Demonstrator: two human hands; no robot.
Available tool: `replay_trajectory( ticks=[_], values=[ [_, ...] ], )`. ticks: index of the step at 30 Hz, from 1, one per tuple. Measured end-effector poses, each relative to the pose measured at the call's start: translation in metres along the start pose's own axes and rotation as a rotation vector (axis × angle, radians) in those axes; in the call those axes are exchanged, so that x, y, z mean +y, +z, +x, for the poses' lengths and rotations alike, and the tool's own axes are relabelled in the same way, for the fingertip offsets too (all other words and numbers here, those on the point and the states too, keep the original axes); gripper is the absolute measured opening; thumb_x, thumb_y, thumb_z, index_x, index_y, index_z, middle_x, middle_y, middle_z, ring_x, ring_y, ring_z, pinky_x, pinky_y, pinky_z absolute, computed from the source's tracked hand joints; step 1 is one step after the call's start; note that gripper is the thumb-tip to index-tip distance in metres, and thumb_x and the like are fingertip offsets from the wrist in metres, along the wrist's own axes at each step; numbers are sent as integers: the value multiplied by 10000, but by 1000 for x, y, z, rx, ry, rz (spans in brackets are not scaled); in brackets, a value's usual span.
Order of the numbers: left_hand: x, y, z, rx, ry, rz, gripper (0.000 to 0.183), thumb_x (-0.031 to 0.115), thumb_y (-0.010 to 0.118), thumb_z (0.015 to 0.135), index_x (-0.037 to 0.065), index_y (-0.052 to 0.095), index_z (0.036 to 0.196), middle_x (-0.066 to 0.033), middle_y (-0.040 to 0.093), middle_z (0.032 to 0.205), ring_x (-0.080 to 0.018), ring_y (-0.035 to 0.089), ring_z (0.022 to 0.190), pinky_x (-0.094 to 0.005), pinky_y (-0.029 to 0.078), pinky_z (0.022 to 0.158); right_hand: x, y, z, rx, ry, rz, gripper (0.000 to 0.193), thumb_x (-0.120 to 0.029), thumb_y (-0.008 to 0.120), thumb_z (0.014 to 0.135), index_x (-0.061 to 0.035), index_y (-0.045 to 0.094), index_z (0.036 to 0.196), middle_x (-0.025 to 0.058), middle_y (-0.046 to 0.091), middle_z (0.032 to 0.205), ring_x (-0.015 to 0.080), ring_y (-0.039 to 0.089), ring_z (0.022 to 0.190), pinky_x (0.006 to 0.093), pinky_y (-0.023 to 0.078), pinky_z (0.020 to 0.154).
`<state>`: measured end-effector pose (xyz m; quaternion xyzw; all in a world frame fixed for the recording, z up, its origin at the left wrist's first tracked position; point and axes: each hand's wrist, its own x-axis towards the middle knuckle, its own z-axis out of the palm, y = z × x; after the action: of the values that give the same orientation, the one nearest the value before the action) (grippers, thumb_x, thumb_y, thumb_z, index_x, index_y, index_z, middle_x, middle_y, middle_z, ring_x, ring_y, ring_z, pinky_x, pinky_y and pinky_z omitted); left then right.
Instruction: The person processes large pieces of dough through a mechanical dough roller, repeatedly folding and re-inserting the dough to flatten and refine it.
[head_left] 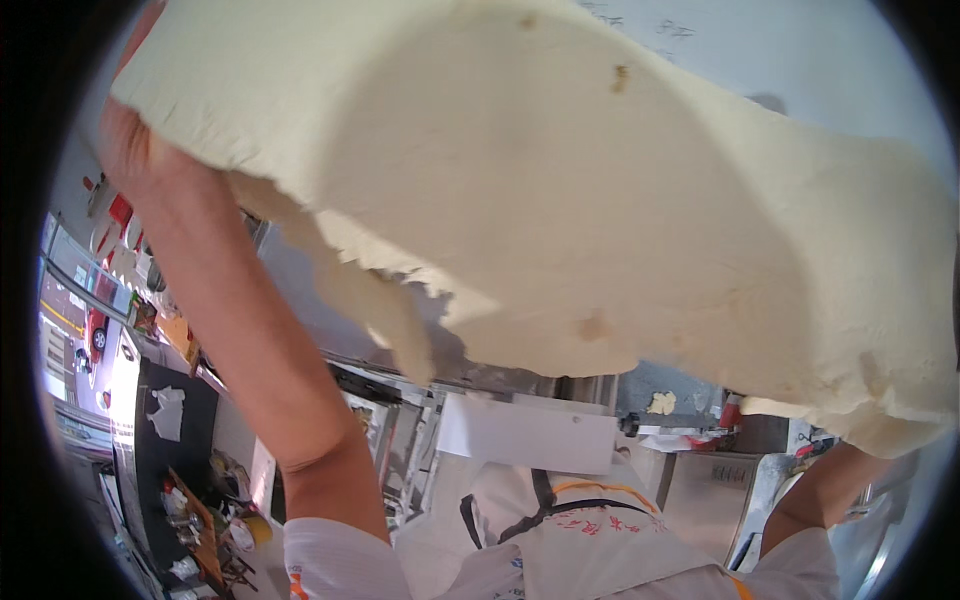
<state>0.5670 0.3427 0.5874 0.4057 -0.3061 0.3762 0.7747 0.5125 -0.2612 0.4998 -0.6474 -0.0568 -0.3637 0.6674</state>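
1. I hold a large, pale cream slab of soft dough (600, 210) high in front of me; it fills most of the view from the far left to the right edge.

2. My left hand (135, 150) presses against the slab's left end, fingers hidden behind or under the dough, so I cannot tell how tightly they are clenched.

3. My right hand is out of sight beneath the drooping right end; only the right forearm (820, 490) shows, rising from the lower right, and its grip cannot be judged.

4. The near edge of the slab is ragged, with a torn flap (400, 320) hanging down toward the middle.

5. In my judgement, handling it well means keeping both ends level and supported from below, so the sagging middle and torn flap do not stretch further.

6. I wear a white work garment with a dark strap (545, 500).

7. Below lies a steel tabletop (700, 480), with a small scrap of dough (661, 402) sitting beyond it.

8. At the left, a dark counter (180, 430) carries cluttered small items, and a bright street with a red vehicle (97, 335) shows beyond.
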Motion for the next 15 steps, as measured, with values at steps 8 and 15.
replay_trajectory(
  ticks=[8,15],
  values=[
    [70,-177,45,29,-408,-178,309,82,566,1060,-77,605,1323,-264,661,1325,-349,663,1216,-450,565,1045,42,142,-34,-95,178,120,515,-169,753,877,36,620,1330,161,709,1220,268,711,1103,402,583,960],
    [73,-243,41,291,-391,40,317,89,601,1046,-95,606,1305,-238,679,1302,-331,687,1173,-442,592,1015,60,232,-79,-306,507,411,537,-149,758,859,38,607,1339,164,708,1216,273,712,1106,402,582,962]
  ],
)
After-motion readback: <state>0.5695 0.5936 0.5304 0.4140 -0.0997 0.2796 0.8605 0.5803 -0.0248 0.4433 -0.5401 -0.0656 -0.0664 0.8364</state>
